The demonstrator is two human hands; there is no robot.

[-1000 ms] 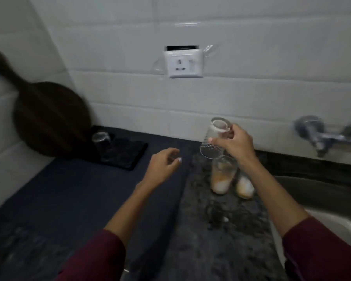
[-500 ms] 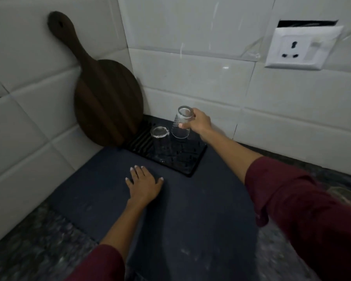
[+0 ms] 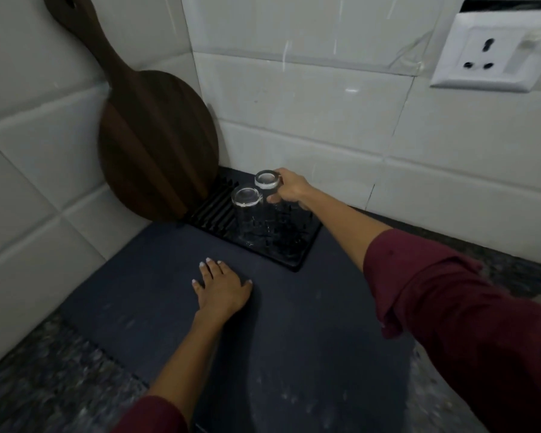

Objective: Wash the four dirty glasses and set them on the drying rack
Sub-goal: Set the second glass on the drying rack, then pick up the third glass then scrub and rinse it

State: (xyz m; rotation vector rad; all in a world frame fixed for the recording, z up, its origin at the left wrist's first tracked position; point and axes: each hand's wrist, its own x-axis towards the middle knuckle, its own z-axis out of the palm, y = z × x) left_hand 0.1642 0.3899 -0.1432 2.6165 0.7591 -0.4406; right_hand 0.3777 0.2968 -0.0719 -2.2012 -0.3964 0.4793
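A black ribbed drying rack [image 3: 297,259] sits in the corner of the counter. One clear glass [image 3: 246,210] stands upside down on it. Right behind it is a second clear glass [image 3: 266,182], also upside down, with my right hand [image 3: 291,190] shut on its side, low over the rack. Whether its rim touches the rack I cannot tell. My left hand [image 3: 221,287] lies flat, fingers apart, on the dark mat [image 3: 294,339] in front of the rack. The dirty glasses are out of view.
A round dark wooden board with a handle [image 3: 150,145] leans against the tiled wall left of the rack. A white wall socket [image 3: 494,54] is at the upper right. Speckled stone counter [image 3: 44,389] shows around the mat.
My right hand carried the clear glass from the sink side to the rack and lowered it behind the first glass. My left hand came down flat on the mat. The view swung left.
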